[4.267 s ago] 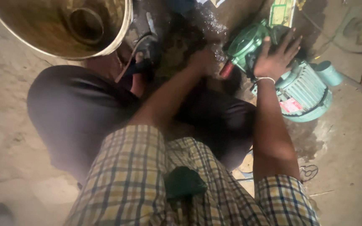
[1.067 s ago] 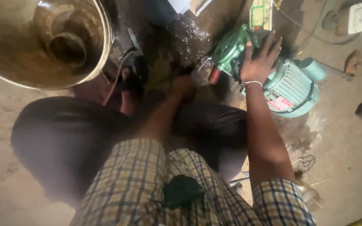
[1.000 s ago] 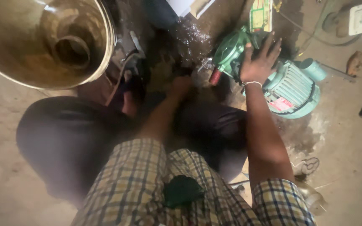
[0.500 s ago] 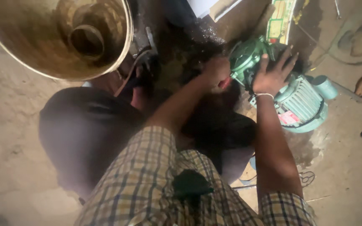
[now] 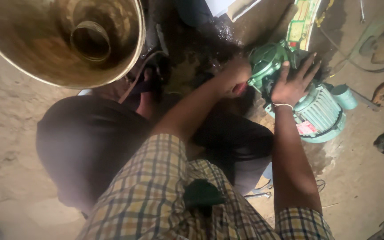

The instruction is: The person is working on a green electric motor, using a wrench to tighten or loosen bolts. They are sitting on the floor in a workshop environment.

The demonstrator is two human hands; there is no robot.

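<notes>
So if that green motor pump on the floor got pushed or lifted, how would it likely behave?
The green motor pump looks like finned cast metal, so probably heavy for its size and rigid. The right hand lies flat on top of it and the left hand is at its end. Its rounded body might rock, and the wet floor nearby suggests slippery surfaces.

Left hand (image 5: 234, 78) blurred, fingers lost in shadow at the green pump motor (image 5: 318, 111), so grip can't be told. Right hand (image 5: 292, 84) covers motor's top. Big brass funnel (image 5: 63, 40) cut off by top edge. Small tool (image 5: 256, 194) by knee too small to ID.
</notes>
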